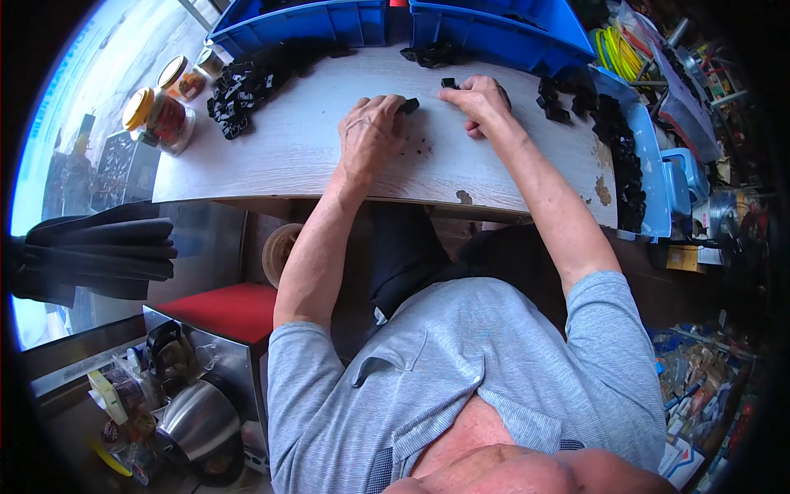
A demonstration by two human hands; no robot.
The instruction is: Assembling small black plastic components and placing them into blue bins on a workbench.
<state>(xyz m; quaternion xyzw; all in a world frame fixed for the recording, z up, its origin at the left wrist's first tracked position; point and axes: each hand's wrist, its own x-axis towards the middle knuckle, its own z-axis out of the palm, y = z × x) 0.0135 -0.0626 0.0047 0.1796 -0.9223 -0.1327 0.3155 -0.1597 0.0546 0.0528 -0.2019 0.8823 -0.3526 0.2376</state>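
Black plastic clip (409, 105), small: pinched at our left hand (370, 132) fingertips on the pale worktop (288, 156). Second black clip (449, 83) under our right hand (481, 100) fingertips (fingers curled), just beside. Clip pile (243, 82) lies left of both; blue bins (346, 20) beyond.

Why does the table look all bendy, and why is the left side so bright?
Head view: the fisheye lens curves the wooden table's straight edges and leaves dark corners; daylight glares pale blue along the left rim; the hands, left hand and right hand, look sharp, while the shelf clutter at right is dim.
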